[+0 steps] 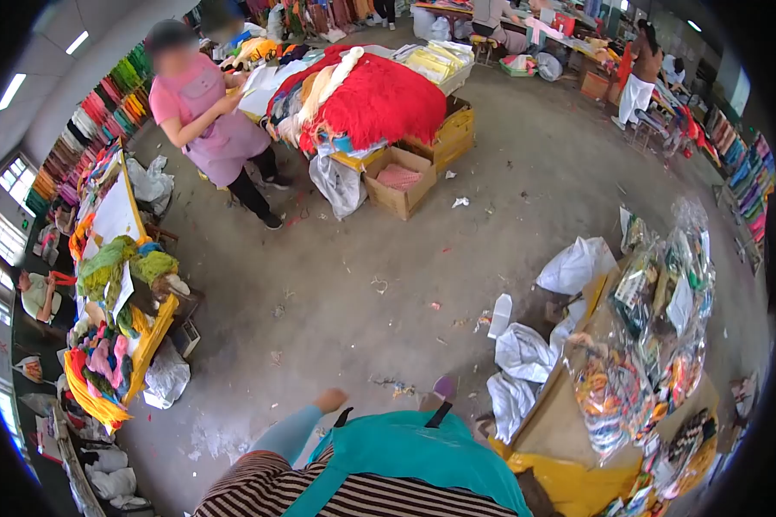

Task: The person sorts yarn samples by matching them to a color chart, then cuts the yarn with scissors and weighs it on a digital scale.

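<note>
My left hand (330,400) shows at the end of a light blue sleeve (286,433), left of my teal apron (422,452), over the concrete floor. Its fingers are too small and blurred to make out, and no object shows in it. I do not see my right hand clearly. Beyond the apron's top edge is a small purple thing (445,387), too partly hidden to name. To the right stands a table with a yellow cover (578,487), bearing clear plastic bags of coloured yarn (610,388).
White sacks (526,353) lie left of the right-hand table. A person in a pink apron (220,142) stands by a table heaped with red yarn (379,103), with an open carton (399,181) below. Coloured yarn (103,370) covers a table at left. Other people are farther off.
</note>
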The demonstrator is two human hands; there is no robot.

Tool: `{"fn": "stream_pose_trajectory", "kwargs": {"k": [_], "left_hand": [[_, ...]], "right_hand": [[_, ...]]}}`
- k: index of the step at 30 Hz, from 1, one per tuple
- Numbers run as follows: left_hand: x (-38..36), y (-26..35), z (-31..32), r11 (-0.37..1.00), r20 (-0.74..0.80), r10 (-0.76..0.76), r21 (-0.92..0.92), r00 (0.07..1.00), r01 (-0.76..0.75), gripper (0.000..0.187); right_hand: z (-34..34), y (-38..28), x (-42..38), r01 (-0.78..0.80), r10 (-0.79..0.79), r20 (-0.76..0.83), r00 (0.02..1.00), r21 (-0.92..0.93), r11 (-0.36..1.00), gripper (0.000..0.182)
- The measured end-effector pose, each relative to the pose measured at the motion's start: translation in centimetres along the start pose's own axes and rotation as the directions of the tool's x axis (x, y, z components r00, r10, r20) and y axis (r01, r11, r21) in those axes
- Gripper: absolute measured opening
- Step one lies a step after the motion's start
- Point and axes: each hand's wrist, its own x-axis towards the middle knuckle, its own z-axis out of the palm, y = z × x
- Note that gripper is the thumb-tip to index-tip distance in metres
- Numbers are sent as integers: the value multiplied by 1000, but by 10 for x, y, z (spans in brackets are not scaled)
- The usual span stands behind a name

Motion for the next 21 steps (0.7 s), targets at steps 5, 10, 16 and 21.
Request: {"fn": "stream_pose_trajectory", "kwargs": {"k": [5, 10, 16, 21], "left_hand": [[-41, -42, -17, 865, -192, -353, -441, 916, 241, 14], [-82, 7, -21, 670, 130, -589, -474, 798, 572, 22], [-117, 44, 41, 690, 229, -559, -403, 797, 601, 25], [-170, 28, 77, 563, 46, -685, -601, 727, 568, 24]], "right_hand": [[-56, -24, 108, 205, -203, 70, 977, -21, 978, 41], [-88, -61, 186, 422, -412, 134, 901, -61, 905, 37], [-85, -135, 244, 774, -754, 180, 632, -86, 628, 33], [-38, -227, 269, 786, -730, 322, 603, -83, 612, 33]]}}
